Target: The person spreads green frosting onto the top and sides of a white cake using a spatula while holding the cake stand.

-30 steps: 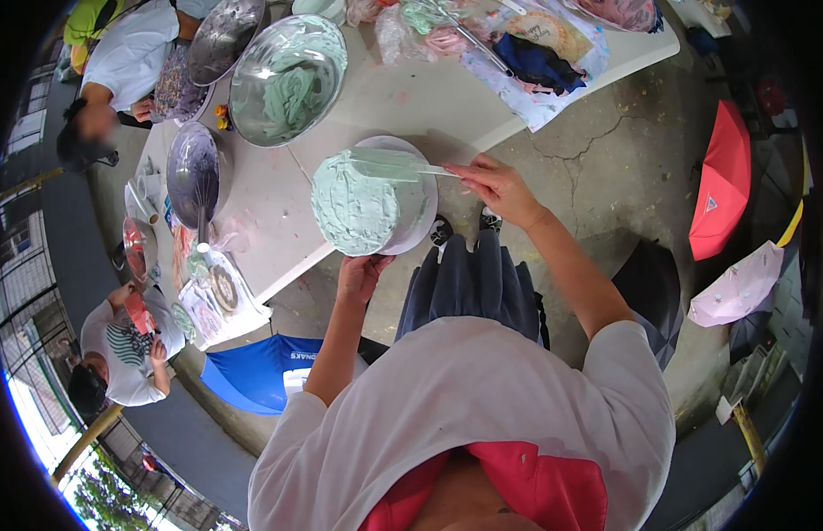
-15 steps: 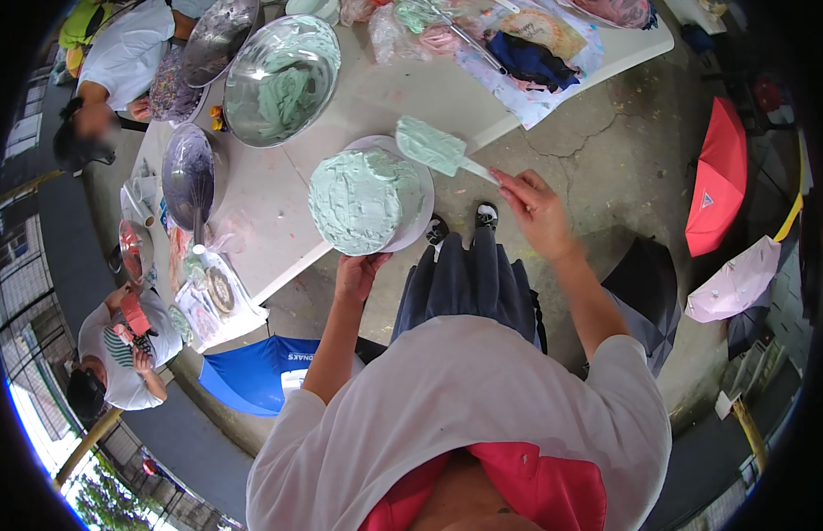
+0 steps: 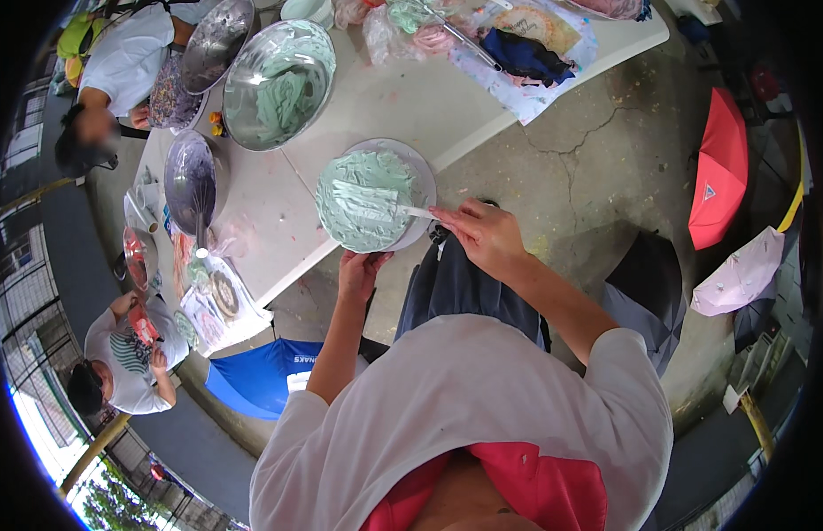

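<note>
A round cake (image 3: 354,226) coated in rough pale green frosting sits on a white round board (image 3: 422,212) near the table's front edge. My right hand (image 3: 486,234) is closed on the handle of a spatula (image 3: 365,202). The spatula's frosting-smeared blade lies on the cake's top. My left hand (image 3: 362,273) is at the near rim of the board, its fingers curled under and partly hidden, seemingly holding the board from below.
A metal bowl of green frosting (image 3: 283,88) stands beyond the cake, with a purple-smeared bowl and whisk (image 3: 194,181) to the left. Plastic bags and papers lie on the table (image 3: 385,97). Open umbrellas (image 3: 721,168) stand at right. Two other people are at the left.
My right hand has come left and inward, bringing the spatula from beside the cake onto its top. My left hand stays at the board. The person at lower left has shifted the red thing held.
</note>
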Demonstrator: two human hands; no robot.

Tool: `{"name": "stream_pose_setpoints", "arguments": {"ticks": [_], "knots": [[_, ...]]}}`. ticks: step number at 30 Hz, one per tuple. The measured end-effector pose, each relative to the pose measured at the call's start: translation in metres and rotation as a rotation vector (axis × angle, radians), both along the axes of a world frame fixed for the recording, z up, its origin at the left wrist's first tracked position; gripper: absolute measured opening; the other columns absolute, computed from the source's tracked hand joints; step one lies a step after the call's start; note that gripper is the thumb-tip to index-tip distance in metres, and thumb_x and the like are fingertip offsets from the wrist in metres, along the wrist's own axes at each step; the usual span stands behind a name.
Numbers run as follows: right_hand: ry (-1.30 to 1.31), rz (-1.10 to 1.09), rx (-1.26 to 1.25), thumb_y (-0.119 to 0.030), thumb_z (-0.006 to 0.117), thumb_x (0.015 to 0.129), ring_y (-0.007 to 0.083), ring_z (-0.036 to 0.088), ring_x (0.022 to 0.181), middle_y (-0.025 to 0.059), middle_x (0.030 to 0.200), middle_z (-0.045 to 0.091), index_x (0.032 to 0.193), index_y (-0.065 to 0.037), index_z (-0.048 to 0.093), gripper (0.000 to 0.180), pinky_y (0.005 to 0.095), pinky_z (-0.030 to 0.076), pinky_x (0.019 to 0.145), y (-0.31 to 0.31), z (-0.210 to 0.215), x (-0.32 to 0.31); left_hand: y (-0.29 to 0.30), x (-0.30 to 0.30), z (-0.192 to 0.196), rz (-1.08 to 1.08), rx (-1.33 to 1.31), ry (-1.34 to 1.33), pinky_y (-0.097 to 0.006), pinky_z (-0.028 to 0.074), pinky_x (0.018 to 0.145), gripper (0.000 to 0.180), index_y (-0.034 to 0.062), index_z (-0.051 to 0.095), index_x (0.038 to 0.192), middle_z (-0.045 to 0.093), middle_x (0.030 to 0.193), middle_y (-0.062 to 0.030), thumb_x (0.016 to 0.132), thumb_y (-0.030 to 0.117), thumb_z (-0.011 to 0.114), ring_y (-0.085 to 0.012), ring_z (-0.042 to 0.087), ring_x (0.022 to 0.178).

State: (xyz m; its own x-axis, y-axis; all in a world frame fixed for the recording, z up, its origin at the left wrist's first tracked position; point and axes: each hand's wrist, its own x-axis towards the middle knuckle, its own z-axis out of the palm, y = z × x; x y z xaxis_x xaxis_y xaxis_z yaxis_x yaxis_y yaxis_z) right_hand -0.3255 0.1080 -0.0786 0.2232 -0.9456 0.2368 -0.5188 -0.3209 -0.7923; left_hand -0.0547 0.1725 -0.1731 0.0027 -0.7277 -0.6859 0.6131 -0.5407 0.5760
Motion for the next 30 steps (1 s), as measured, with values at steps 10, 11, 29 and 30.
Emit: {"name": "stream_pose_setpoints", "arguments": {"ticks": [10, 11, 29, 30], "knots": [[0.117, -0.141, 0.043, -0.010, 0.061, 0.075, 0.0203, 0.053, 0.053, 0.0023, 0.065, 0.050, 0.098, -0.020, 0.064, 0.026, 0.0313, 0.042, 0.045, -0.020, -0.010, -0.015, -0.002, -0.003, 0.005, 0.025, 0.028, -0.030, -0.038, 0.053, 0.074, 0.024, -0.0024, 0.048, 0.108, 0.060, 0.097, -0.0171, 0.085, 0.000, 0.044, -0.0284, 0.062, 0.083], [0.116, -0.141, 0.043, -0.010, 0.061, 0.075, 0.0203, 0.053, 0.053, 0.0023, 0.065, 0.050, 0.098, -0.020, 0.064, 0.026, 0.0313, 0.042, 0.045, -0.020, -0.012, -0.014, -0.002, -0.003, 0.004, 0.030, 0.025, -0.024, -0.038, 0.054, 0.073, 0.024, -0.0026, 0.048, 0.108, 0.060, 0.097, -0.0172, 0.085, 0.000, 0.044, -0.0284, 0.062, 0.083], [-0.577, -0.029, 0.932, -0.010, 0.055, 0.085, 0.0061, 0.043, 0.065, -0.0010, 0.072, 0.053, 0.112, -0.004, 0.055, 0.028, 0.0212, 0.040, 0.060, 0.006, -0.025, 0.004, 0.000, 0.008, 0.001, -0.045, 0.014, -0.001, -0.035, 0.054, 0.075, 0.033, 0.0023, 0.046, 0.116, 0.056, 0.109, -0.0132, 0.083, 0.003, 0.049, -0.0265, 0.059, 0.091], [-0.558, -0.041, 0.894, -0.010, 0.055, 0.085, 0.0067, 0.042, 0.064, -0.0002, 0.069, 0.050, 0.113, -0.003, 0.055, 0.028, 0.0220, 0.039, 0.058, 0.012, -0.025, 0.005, 0.000, 0.008, 0.001, -0.046, 0.014, 0.002, -0.035, 0.054, 0.075, 0.033, 0.0023, 0.046, 0.116, 0.056, 0.109, -0.0132, 0.083, 0.003, 0.049, -0.0265, 0.059, 0.091]]}}
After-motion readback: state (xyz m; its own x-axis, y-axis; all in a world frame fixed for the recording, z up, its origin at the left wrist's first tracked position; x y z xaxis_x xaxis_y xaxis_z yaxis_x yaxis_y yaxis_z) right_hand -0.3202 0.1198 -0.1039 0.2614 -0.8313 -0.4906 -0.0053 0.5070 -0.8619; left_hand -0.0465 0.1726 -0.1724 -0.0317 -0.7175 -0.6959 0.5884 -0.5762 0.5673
